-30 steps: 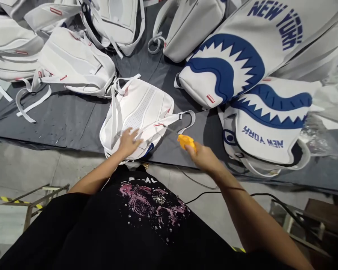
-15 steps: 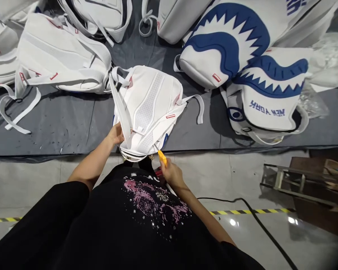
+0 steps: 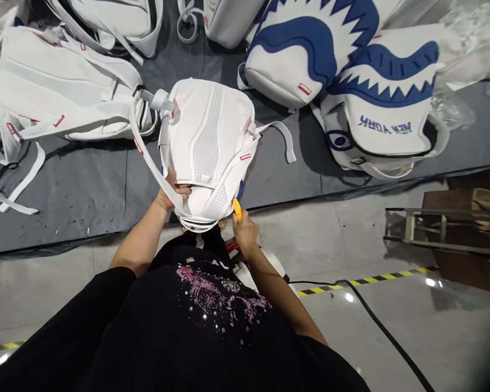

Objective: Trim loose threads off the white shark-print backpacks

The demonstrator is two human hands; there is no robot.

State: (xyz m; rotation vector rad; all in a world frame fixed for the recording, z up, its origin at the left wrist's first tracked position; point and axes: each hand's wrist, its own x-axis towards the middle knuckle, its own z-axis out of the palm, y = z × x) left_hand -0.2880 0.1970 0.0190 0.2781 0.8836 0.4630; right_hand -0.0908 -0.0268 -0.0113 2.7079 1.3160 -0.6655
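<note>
A white backpack (image 3: 191, 130) lies back panel up at the table's front edge, its zipped end towards my body. My left hand (image 3: 170, 191) grips it at the lower left, beside a loose shoulder strap (image 3: 153, 166), with fingertips at the lower edge of the back panel. In my right hand (image 3: 245, 228) are yellow-handled thread snips (image 3: 237, 209), held against the bag's lower right side. Their blades are hidden by the bag and strap.
More white backpacks (image 3: 65, 87) lie left and behind. Blue shark-mouth backpacks (image 3: 294, 60) sit at the right, near clear plastic wrapping (image 3: 453, 109). All rest on a grey-covered table (image 3: 102, 179). A metal frame (image 3: 441, 228) and a black cable (image 3: 375, 321) are on the floor.
The view has shifted and turned slightly. The left shoulder strap now bows outward to the left. My left fingers reach further onto the back panel, and the snips have moved up along the bag's right side.
</note>
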